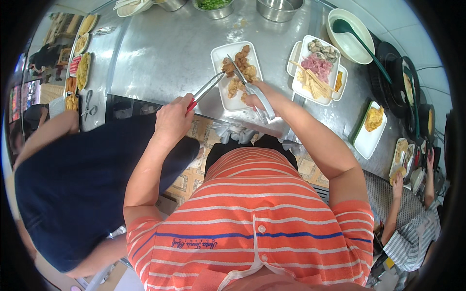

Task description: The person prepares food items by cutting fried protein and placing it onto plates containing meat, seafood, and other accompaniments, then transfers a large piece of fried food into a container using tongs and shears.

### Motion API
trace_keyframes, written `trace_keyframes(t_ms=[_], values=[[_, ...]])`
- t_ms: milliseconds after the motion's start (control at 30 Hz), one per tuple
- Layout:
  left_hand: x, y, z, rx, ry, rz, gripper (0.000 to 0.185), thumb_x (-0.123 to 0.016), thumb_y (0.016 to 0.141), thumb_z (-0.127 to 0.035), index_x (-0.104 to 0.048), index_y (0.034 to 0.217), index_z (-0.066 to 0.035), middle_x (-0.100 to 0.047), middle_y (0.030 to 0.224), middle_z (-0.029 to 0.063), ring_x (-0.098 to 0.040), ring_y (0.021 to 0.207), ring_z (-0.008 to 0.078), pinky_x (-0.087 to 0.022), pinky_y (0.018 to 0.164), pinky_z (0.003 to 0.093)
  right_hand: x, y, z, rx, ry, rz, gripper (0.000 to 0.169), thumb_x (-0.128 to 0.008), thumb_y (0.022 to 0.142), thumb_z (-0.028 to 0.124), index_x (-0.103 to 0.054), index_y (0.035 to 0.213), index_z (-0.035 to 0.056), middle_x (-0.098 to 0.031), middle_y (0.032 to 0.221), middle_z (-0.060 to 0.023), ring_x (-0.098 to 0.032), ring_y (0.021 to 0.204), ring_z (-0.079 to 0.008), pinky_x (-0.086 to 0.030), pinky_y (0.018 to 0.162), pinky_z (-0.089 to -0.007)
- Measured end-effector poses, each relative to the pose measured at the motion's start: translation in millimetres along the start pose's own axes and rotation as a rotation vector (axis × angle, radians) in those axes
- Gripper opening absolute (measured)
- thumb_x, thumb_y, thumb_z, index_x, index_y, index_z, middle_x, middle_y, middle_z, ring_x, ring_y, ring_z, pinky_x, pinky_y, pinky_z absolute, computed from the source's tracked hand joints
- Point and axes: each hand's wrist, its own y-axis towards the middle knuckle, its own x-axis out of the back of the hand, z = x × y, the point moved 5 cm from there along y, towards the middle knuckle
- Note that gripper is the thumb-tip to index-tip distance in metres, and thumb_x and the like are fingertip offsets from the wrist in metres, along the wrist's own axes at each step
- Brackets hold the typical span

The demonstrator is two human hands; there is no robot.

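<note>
My left hand [173, 118] grips metal tongs [207, 88] with red handle parts, their tips touching the left side of some fried food. My right hand [267, 96] is closed around the light grey handles of kitchen scissors [260, 95]. The scissor blades reach across the brown and golden fried pieces [241, 69]. These pieces lie on a white rectangular plate [233, 104] near the front edge of the steel counter [160, 58]. Part of the food is hidden behind my right hand and the scissors.
To the right, a white plate [296, 87] holds oysters, pink shreds and pale strips. A white bowl [349, 49] carries a green ladle [358, 36]. Steel bowls [279, 9] line the back. One person in dark clothing [83, 189] stands close on my left; another [411, 232] works at far right.
</note>
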Motion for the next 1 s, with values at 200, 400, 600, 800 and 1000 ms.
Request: trace_keyframes(t_ms=[200, 400, 600, 800, 1000], values=[[-2, 2, 3, -0.011, -0.002, 0.008, 0.029, -0.061, 0.079, -0.016, -0.055, 0.106, -0.008, -0.062, 0.092, 0.0148, -0.059, 0.084, 0.0382, -0.046, 0.071, 0.0457, -4, 5, -6, -0.002, 0.165, -0.128, 0.007, -0.059, 0.068, 0.006, -0.054, 0.068, 0.0004, -0.045, 0.052, -0.0016, -0.041, 0.043, -0.0102, -0.029, 0.039, -0.0272], [-4, 6, 7, -0.037, -0.002, -0.004, 0.027, -0.058, 0.079, -0.017, -0.055, 0.105, -0.008, -0.061, 0.089, 0.0157, -0.059, 0.082, 0.0387, -0.046, 0.07, 0.0465, 0, 14, -11, -0.142, 0.058, -0.178, 0.01, -0.06, 0.069, 0.008, -0.057, 0.071, -0.0012, -0.046, 0.052, -0.0035, -0.044, 0.043, -0.0134, -0.034, 0.04, -0.0286], [-4, 6, 15, -0.002, 0.007, 0.005, 0.026, -0.058, 0.079, -0.017, -0.055, 0.103, -0.007, -0.061, 0.087, 0.0161, -0.059, 0.08, 0.0389, -0.046, 0.069, 0.0471, 0, -28, 23, -0.173, 0.057, -0.199, 0.01, -0.058, 0.071, 0.006, -0.059, 0.075, -0.0033, -0.053, 0.06, -0.0092, -0.051, 0.052, -0.0178, -0.041, 0.046, -0.0315], [-9, 11, 17, 0.008, -0.023, -0.021, 0.029, -0.06, 0.078, -0.017, -0.056, 0.105, -0.008, -0.061, 0.089, 0.0163, -0.059, 0.082, 0.0388, -0.046, 0.071, 0.0463, -3, -29, 5, -0.203, 0.126, -0.071, 0.014, -0.057, 0.073, 0.006, -0.058, 0.081, -0.0052, -0.055, 0.065, -0.0119, -0.053, 0.056, -0.0178, -0.043, 0.047, -0.032], [3, 19, 1, -0.029, -0.093, -0.046, 0.034, -0.062, 0.077, -0.017, -0.054, 0.108, -0.005, -0.061, 0.092, 0.016, -0.06, 0.084, 0.0367, -0.047, 0.073, 0.0442, 32, -24, 3, -0.202, -0.015, -0.221, 0.021, -0.057, 0.073, 0.008, -0.061, 0.085, -0.0088, -0.057, 0.067, -0.0132, -0.056, 0.054, -0.0189, -0.046, 0.048, -0.0313]])
